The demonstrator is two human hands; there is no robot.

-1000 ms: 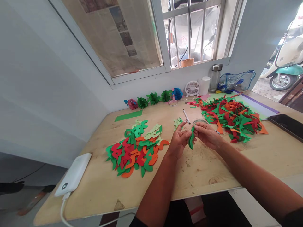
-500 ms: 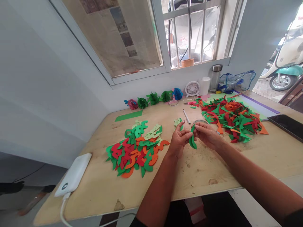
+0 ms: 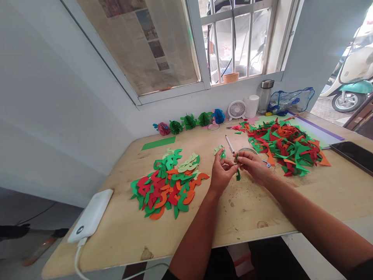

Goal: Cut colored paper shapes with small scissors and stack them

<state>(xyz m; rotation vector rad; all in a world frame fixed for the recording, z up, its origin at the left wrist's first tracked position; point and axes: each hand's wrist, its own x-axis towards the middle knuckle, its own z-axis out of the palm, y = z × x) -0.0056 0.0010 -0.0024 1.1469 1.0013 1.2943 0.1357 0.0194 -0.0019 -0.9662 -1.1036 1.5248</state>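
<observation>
Paper piece, green, head view: pinched between the fingertips of left hand and right hand, lower end hanging just below them, the rest largely hidden by the fingers. Grip narrow on both sides, thumbs closed in against it; one left finger extended forward, off the paper. Just beyond that fingertip, a few light-green cutouts. Farther past the fingers, white pen on wooden table. Left of the fingers, well apart, pile of curvy cutouts, green, red, orange. Right of and beyond them, heap of angular scraps, similar colours. Far beyond, row of paper ornaments, then small white fan.
</observation>
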